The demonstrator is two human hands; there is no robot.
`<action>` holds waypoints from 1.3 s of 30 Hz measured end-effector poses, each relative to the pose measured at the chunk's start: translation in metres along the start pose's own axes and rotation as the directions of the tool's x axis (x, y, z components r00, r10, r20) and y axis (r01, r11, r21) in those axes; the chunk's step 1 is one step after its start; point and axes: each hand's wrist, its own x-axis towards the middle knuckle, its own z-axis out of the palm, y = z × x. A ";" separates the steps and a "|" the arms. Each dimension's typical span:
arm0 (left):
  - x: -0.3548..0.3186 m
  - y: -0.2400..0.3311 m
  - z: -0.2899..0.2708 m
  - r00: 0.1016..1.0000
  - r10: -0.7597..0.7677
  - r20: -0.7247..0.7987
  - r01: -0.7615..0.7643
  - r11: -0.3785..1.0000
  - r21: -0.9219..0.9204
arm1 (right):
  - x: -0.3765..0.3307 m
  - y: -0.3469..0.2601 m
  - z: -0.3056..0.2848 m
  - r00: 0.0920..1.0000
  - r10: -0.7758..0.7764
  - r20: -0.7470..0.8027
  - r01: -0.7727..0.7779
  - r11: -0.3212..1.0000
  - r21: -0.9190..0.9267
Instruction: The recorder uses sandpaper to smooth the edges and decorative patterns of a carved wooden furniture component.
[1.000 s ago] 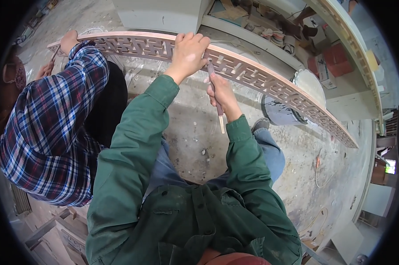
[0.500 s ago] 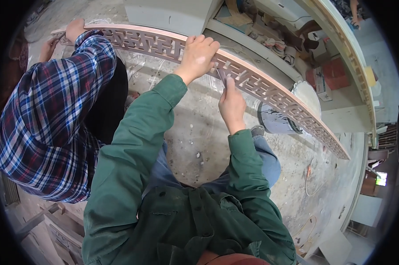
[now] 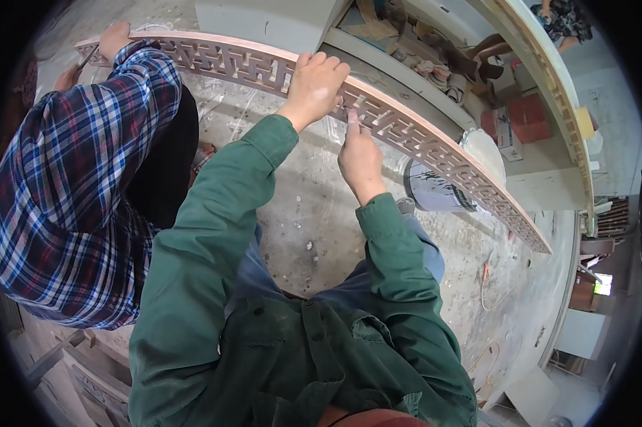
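A long wooden fretwork panel (image 3: pixel 420 128), pale on its top edge and cut through with a geometric lattice, crosses in front of me from the far left to the right. My left hand (image 3: pixel 316 85) is closed over its top edge near the middle. Just right of it, my right hand (image 3: pixel 358 153) is closed with the index finger stretched up against the lattice. It grips a thin, narrow tool, mostly hidden now by the fingers. A co-worker's hand (image 3: pixel 113 41) rests on the panel's left end, and their other hand (image 3: pixel 68 77) holds a slim tool below it.
A co-worker in a plaid shirt (image 3: pixel 86 164) sits close on my left. Behind the panel stands a paint-streaked bucket (image 3: pixel 434 188) with a pale lid (image 3: pixel 486 153). Beyond are cluttered shelves (image 3: pixel 442 64) and a red box (image 3: pixel 529 119). An orange-ended cable (image 3: pixel 485 274) lies on the stained floor.
My right hand has shifted slightly left and up, closer to my left hand, and its tool has gone mostly out of sight. The left hand keeps its hold on the panel.
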 end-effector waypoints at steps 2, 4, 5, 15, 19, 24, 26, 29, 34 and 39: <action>-0.002 -0.001 -0.001 0.999 -0.015 0.049 0.016 1.000 -0.015 | -0.002 0.002 -0.001 1.000 0.004 -0.011 -0.004 0.998 0.060; 0.000 -0.003 -0.001 0.999 -0.020 0.049 0.020 1.000 -0.006 | -0.010 0.002 -0.001 0.996 0.089 -0.013 -0.085 0.980 0.181; -0.001 -0.002 -0.001 0.998 -0.019 0.057 0.019 1.000 -0.005 | -0.015 -0.005 -0.012 0.995 0.097 -0.011 -0.096 0.988 0.119; -0.002 -0.014 0.001 0.995 0.087 -0.050 -0.084 0.995 0.052 | -0.012 -0.012 -0.023 0.999 -0.043 0.028 0.043 0.999 -0.004; 0.002 -0.010 -0.001 0.996 0.082 -0.041 -0.079 0.995 0.068 | -0.013 -0.007 -0.030 0.999 -0.039 0.035 0.038 0.999 0.023; 0.007 -0.014 0.002 0.995 0.099 -0.020 -0.098 0.994 0.038 | 0.015 -0.003 -0.008 0.990 -0.009 -0.144 0.019 0.998 0.064; 0.000 -0.018 0.003 0.996 0.085 -0.011 -0.085 0.995 0.045 | -0.003 -0.005 -0.013 1.000 -0.021 -0.012 0.022 0.993 0.114; 0.005 -0.009 0.003 0.996 0.094 0.004 -0.094 0.992 0.087 | -0.010 -0.011 -0.020 0.999 0.038 0.028 -0.041 0.991 0.124; 0.009 -0.005 0.003 0.997 0.081 0.005 -0.081 0.996 0.044 | 0.028 -0.004 0.001 0.993 0.032 -0.116 -0.023 0.996 0.081; 0.012 -0.015 0.007 0.996 0.079 0.038 -0.080 0.996 0.031 | -0.005 -0.012 -0.007 0.998 0.059 -0.027 -0.057 0.995 0.083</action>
